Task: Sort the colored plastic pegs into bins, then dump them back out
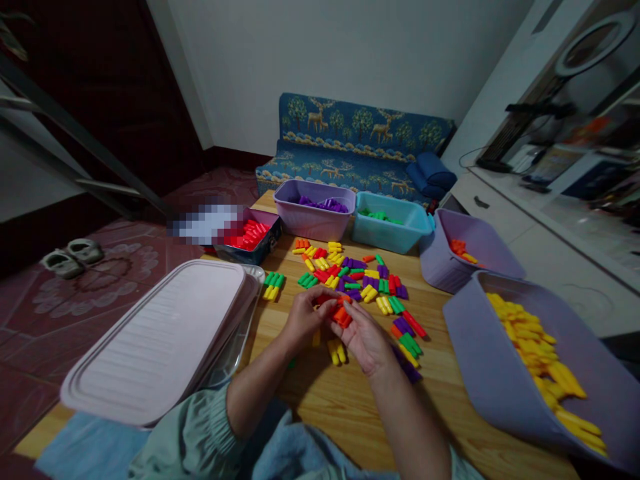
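Over the middle of the wooden table [320, 393], my left hand [306, 315] and my right hand [366, 339] meet around several orange plastic pieces [343, 316]. Both hands have their fingers closed on them; my fingers hide part of the pieces. Loose plastic pieces in red, yellow, green and purple [370, 283] lie scattered just beyond my hands. A yellow group [337, 352] rests below my fingers, and a green and yellow group [273, 285] lies to the left. Near my right wrist is a row of mixed pieces [409, 343].
Along the back stand a box of red pieces [277, 243], a lilac bin of purple ones [313, 223] and a turquoise bin of green ones [393, 230]. At right are lilac bins with orange [440, 267] and yellow pieces [470, 360]. Stacked lids [165, 340] lie at left.
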`<state>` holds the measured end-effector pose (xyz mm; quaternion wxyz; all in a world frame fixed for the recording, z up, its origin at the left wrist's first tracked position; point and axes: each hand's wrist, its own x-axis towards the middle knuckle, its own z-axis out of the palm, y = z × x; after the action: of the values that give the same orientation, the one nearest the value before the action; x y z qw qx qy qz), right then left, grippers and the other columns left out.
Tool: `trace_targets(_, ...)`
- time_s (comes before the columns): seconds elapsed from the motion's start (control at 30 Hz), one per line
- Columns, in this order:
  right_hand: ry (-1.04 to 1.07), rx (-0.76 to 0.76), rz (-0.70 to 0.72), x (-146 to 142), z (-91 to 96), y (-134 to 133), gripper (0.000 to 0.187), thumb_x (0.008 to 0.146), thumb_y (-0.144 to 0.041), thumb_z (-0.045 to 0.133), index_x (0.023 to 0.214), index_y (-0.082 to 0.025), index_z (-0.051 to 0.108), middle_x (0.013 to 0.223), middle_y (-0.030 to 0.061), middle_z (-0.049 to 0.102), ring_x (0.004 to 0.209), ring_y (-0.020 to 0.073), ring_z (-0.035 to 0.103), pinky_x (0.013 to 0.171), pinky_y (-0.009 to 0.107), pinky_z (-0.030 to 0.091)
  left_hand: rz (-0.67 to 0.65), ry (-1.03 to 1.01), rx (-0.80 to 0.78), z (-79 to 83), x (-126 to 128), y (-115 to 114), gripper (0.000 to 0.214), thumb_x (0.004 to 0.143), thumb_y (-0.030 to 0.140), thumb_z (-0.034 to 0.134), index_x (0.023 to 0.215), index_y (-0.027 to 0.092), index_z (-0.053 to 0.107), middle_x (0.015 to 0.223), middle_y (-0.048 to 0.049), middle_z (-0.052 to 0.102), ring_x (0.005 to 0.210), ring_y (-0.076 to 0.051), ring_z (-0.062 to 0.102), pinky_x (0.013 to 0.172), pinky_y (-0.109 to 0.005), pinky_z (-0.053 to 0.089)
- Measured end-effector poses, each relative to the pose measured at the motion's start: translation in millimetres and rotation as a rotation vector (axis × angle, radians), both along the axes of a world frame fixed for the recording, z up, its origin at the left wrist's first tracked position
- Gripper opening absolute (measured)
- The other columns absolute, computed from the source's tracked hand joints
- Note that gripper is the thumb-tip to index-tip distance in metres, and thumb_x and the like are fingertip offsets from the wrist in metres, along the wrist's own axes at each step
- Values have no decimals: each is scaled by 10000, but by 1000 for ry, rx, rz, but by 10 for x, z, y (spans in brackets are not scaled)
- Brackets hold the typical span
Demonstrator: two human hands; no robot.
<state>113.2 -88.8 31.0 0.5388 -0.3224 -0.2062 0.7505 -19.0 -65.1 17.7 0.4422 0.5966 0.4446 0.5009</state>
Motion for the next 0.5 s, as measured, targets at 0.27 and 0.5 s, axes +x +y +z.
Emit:
trace_targets(0.27, -16, -28, -134, 174, 246, 202, 98, 776, -186, 665, 870, -190, 639, 912, 30, 720, 846, 139, 685, 762, 265, 584, -61, -411, -356, 198, 394, 345, 301, 698, 351, 710, 907, 135, 719, 845, -67, 718, 722, -165, 632, 693, -272, 479)
trace_targets(0.5, -34, 106, -391, 846, 865, 854, 130, 901, -216, 494, 849, -163, 600, 775, 41, 698, 720, 132, 682, 679, 267, 597, -255, -453, -308, 998, 1399, 1171, 290, 807, 295, 596, 949, 58, 685, 964, -154, 687, 842, -209, 628, 803, -348, 478)
